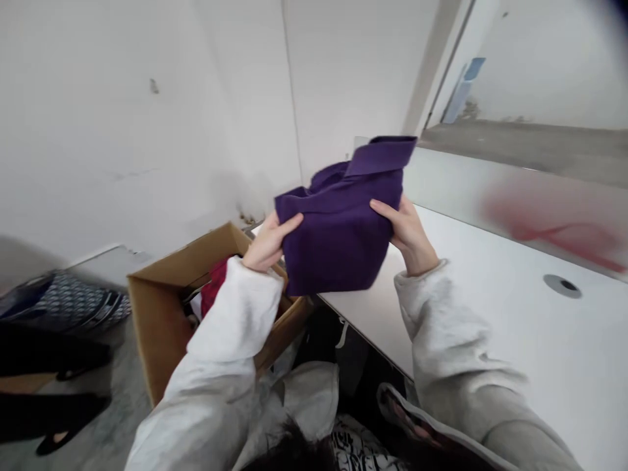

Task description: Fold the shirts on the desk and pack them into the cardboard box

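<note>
A folded purple garment (343, 226) with a collar at its top is held up in the air between both hands. My left hand (267, 243) grips its left edge, thumb on the front. My right hand (408, 234) grips its right edge, fingers wrapped over the cloth. The garment hangs above the left end of a white table (515, 327) and next to an open cardboard box (161, 307). Red cloth (216, 288) shows inside the box, partly hidden by my left sleeve.
A white wall rises behind the box. A round cable hole (562, 285) sits in the tabletop at right. Dark patterned cloth (73, 301) lies at far left on the grey floor. A window ledge (530, 147) runs along the back right.
</note>
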A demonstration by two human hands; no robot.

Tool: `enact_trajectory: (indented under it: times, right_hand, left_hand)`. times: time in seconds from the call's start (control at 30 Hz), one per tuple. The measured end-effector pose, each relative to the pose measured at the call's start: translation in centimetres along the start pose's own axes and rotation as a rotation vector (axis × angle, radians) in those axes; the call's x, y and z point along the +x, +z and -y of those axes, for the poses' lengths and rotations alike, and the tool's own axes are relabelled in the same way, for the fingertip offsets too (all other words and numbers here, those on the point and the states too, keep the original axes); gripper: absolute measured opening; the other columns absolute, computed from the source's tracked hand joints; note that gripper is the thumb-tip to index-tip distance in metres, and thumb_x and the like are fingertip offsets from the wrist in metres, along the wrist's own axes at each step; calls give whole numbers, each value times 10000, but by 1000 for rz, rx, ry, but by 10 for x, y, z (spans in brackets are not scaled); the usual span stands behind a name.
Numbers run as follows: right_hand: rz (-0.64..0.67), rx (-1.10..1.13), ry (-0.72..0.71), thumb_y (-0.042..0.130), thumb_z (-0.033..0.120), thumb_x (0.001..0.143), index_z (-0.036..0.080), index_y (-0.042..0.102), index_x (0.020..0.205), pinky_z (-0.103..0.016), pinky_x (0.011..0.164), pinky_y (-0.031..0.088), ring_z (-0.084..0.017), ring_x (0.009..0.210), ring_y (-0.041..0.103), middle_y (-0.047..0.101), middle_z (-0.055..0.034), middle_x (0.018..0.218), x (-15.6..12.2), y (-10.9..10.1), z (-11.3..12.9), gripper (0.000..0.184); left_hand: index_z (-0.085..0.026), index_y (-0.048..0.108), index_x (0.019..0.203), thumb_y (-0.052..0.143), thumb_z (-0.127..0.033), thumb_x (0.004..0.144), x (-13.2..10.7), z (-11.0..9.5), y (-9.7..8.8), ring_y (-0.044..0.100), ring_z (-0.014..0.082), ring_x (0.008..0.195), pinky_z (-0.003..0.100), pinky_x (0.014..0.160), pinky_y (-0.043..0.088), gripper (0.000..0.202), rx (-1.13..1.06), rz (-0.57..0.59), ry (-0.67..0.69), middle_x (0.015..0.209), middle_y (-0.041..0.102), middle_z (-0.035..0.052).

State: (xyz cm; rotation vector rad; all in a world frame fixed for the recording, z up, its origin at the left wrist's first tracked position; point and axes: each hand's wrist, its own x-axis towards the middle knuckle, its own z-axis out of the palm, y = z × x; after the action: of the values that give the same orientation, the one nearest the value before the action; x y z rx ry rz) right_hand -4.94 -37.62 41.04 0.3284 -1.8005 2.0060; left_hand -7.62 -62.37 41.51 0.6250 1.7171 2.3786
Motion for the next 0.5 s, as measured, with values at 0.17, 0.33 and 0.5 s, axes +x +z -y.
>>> enact_trajectory:
  times: [0.17, 0.33, 0.5]
  right_hand:
    - [296, 165, -40, 714, 515, 684, 234, 514, 1230, -411, 1050, 397, -227, 1199, 500, 576, -26, 1235, 48, 128, -25, 646]
    - [558, 370, 108, 744, 495, 652, 227, 492, 1260, -410, 1053, 402, -227, 1174, 524, 573, -52, 1255, 48, 237, -87, 711]
    - [714, 457, 403, 788, 414, 608, 232, 526, 1212, -398, 1029, 430, -217, 1114, 565, 593, -52, 1234, 17, 288, -144, 683]
  left_hand:
    - [-186, 625, 1034, 787, -324, 649, -50, -65, -85, 606, 252, 1081, 389, 951, 492, 440, 163, -345, 159, 1049, 686, 38]
    - [-188, 629, 983, 780, -286, 637, -102, -62, -161, 621, 244, 1054, 366, 918, 516, 390, 160, -659, 120, 992, 702, 42]
    - [-192, 615, 1028, 743, -219, 651, -144, -19, -210, 644, 245, 1013, 382, 907, 526, 399, 5, -881, -62, 974, 712, 47]
